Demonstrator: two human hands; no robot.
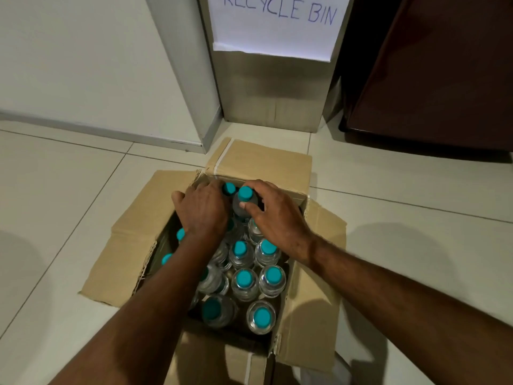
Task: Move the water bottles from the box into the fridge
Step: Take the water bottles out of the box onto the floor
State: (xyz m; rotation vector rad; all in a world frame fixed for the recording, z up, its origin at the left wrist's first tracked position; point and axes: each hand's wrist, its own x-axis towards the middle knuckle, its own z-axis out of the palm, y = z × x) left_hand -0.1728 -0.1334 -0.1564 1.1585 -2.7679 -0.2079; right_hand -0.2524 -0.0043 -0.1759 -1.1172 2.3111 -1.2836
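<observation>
Both at far end of box (311,326): right hand (273,218) curled round raised bottle (244,202), left hand (202,211) on neighbouring bottle (229,188), grip unclear; risk: wedged neighbours dragging up, then toppling.

We read "RECYCLE BIN", handwritten in blue on a white paper sheet (273,26) taped to a tall carton (273,93).

indoor room, home or office (can't tell which) | tiled floor (402,195) | white wall (83,51) | cardboard box labelled "RECYCLE BIN" (273,87) | dark cabinet (444,79)
</observation>
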